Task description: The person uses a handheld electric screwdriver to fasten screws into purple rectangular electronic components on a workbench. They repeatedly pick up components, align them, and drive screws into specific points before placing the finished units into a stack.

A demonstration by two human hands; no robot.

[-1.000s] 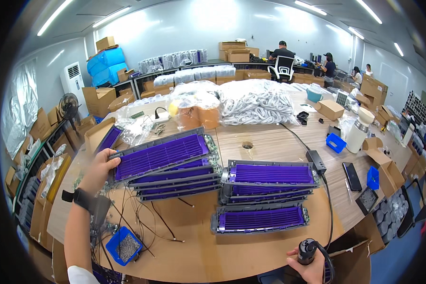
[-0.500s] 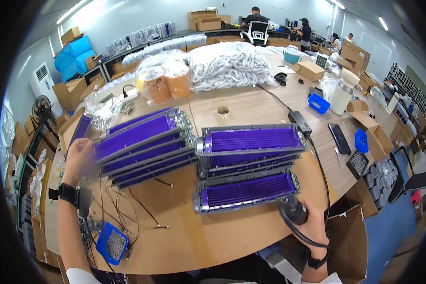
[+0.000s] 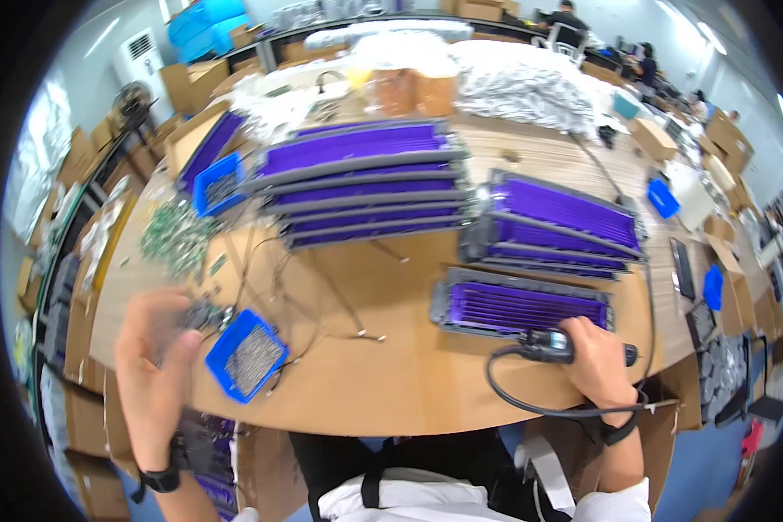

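My right hand [image 3: 598,361] is wrapped round a black corded electric screwdriver [image 3: 548,346], held lying sideways along the front edge of a single grey frame with a ribbed purple panel [image 3: 526,304]. My left hand [image 3: 152,357], smeared by motion, is over the table's left side with thumb and fingers apart and nothing visible between them. Close to its fingertips are small dark parts with wires [image 3: 207,315] and a blue tray of small screws [image 3: 250,355]. Behind are a tall stack of purple-panelled frames [image 3: 365,187] and a shorter stack [image 3: 570,222].
Green circuit boards [image 3: 178,235] lie in a pile at the left, by a second blue tray [image 3: 220,184]. Loose thin cables [image 3: 348,304] spread over the cardboard sheet [image 3: 383,374]. Bagged white coils [image 3: 526,87] fill the back. A phone [image 3: 681,268] lies at right.
The view has turned left and downward. My left hand has left the tall stack and come nearer, beside the screw tray. The screwdriver in my right hand has tipped to lie sideways.
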